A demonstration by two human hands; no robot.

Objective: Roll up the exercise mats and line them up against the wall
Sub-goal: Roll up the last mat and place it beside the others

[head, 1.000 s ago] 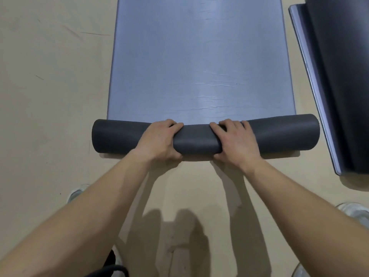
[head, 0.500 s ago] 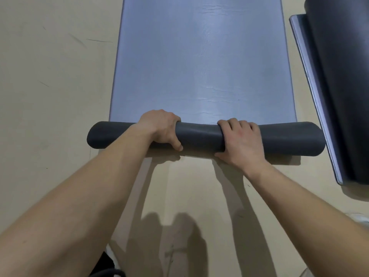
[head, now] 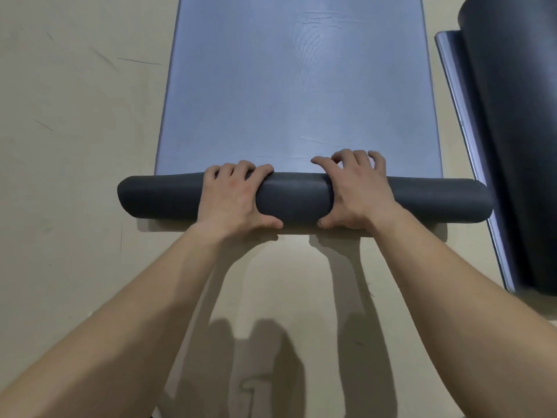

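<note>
Mid-floor: left hand [head: 238, 197], right hand [head: 358, 191], fingers curled round dark grey rolled end [head: 295, 200] of blue foam exercise mat [head: 295, 86] (most length flat); second dark mat [head: 512, 116], right edge, part-rolled.

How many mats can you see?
2. The middle mat is partly rolled; the right mat sits at the picture's edge, cut off. Others may be out of view.

Rolled part of mat [head: 295, 203] near end, flat part [head: 298, 86] beyond; 2nd mat [head: 512, 146] to R on floor [head: 75, 146].
</note>
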